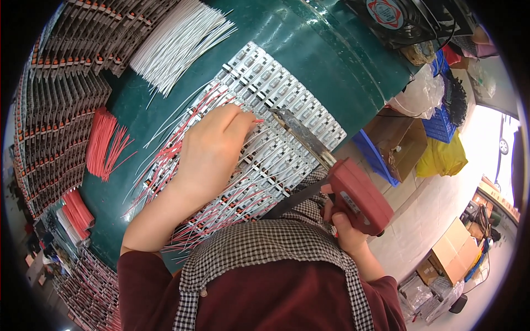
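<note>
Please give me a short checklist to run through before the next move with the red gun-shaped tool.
1. Right hand gripping the red gun-shaped tool: ok, fingers closed around its handle.
2. Red wire at the left hand: ok, its end shows at the fingertips.
3. Tool tip well clear of the left hand: not ok, it looks close to the fingers.
4. Tool tip hot: cannot tell.
5. Wires on the panel of small boards untangled: not ok, red and white ones cross.
6. Spare wires on the table: ok, white bundle and red bundle lie there.
</note>
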A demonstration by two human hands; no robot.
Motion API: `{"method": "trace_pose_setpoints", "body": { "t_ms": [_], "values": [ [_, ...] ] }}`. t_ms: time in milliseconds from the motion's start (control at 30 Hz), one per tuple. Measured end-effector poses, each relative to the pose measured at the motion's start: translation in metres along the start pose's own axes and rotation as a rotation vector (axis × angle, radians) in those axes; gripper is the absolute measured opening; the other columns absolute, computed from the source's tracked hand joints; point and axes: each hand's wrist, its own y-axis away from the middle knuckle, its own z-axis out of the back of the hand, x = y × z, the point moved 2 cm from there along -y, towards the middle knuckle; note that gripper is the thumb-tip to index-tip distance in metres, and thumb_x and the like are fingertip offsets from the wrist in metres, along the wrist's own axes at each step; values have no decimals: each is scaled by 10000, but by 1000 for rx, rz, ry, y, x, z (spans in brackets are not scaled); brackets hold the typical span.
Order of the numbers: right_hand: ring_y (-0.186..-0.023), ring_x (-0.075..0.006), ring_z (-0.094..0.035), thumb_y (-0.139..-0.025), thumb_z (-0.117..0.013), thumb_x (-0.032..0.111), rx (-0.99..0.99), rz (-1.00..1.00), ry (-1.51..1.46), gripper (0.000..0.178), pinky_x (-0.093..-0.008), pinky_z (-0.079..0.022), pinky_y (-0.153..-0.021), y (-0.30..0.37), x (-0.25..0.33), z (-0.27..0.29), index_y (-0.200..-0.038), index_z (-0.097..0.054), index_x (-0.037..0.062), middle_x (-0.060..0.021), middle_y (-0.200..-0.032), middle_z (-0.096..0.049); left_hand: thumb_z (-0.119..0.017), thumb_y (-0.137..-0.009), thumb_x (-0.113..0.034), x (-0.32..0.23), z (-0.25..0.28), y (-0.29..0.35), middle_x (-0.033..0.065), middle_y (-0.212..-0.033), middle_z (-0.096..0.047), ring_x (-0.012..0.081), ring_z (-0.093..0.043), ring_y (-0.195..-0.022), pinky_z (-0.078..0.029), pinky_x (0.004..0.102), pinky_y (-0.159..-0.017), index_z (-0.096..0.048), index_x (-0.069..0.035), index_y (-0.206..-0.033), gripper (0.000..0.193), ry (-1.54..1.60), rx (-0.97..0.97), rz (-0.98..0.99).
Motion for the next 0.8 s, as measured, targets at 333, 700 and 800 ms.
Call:
{"method": "trace_pose_setpoints", "body": {
  "t_ms": [333,700,800],
  "values": [
    [-691,-75,-506,-784,-642,11,0,66,-87,568,-199,-420,-597,3,6,-3,-1293,-392,-19,-101,-1026,-586,-540,-873,-74,-12,18,-6,77,-770,-611,209,-577,-653,-457,326,-614,-580,-18,-919,83,548,305,363],
    [-656,-31,-496,-798,-646,-21,58,136,-65,395,-195,-395,-571,-25,35,-31,-1166,-501,-17,22,-726,-547,-518,-926,-97,-55,2,15,82,-796,-672,46,-494,-561,-366,192,-494,-571,-1,-952,113,1475,858,522],
    [-656,-32,-524,-790,-644,-12,61,101,-59,295,-207,-433,-577,-23,29,-30,-1074,-565,2,20,-747,-591,-547,-899,-75,-55,-3,18,113,-812,-677,86,-563,-565,-433,192,-507,-574,10,-929,93,1489,847,569]
  ]
}}
